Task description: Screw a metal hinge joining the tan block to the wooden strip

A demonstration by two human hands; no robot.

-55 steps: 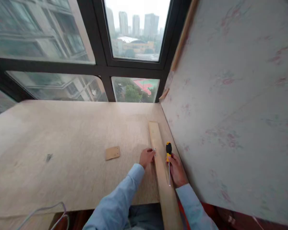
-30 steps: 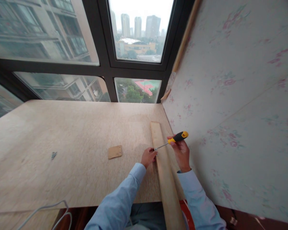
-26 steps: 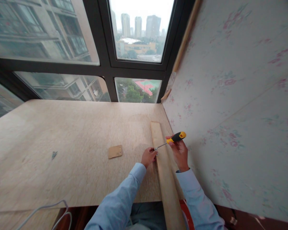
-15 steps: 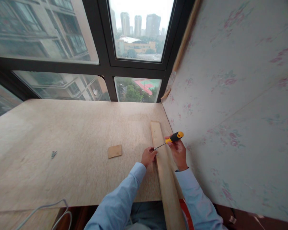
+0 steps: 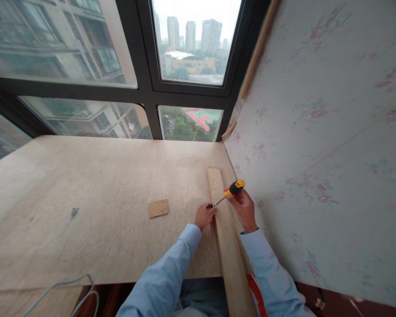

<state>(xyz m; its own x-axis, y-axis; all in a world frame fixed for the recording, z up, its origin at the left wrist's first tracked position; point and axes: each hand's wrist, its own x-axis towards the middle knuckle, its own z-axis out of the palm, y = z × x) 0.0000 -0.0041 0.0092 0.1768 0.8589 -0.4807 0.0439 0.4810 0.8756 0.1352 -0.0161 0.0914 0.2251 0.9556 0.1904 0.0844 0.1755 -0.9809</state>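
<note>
My right hand [image 5: 245, 210] is closed around the handle of a screwdriver [image 5: 235, 188], yellow and black with a thin metal shaft. Its shaft slants down and left to the fingertips of my left hand [image 5: 204, 215]. Those fingers are pinched at the left edge of a long wooden board [image 5: 224, 233], around a tiny shiny metal piece that looks like a screw; the fingers partly hide it. The board lies lengthwise on the worktop and sticks out past the near edge toward me.
A small brown rectangular plate [image 5: 159, 208] with holes lies left of my hands on the worktop [image 5: 119, 176]. Farther left is a little pile of screws [image 5: 74, 212]. A pale cable [image 5: 69, 281] loops over the front left edge. The papered wall [image 5: 317, 154] rises close on the right; windows stand behind.
The screwdriver handle and my right hand have shifted slightly left, and the handle is tilted more steeply. My left hand stays in place at the board.
</note>
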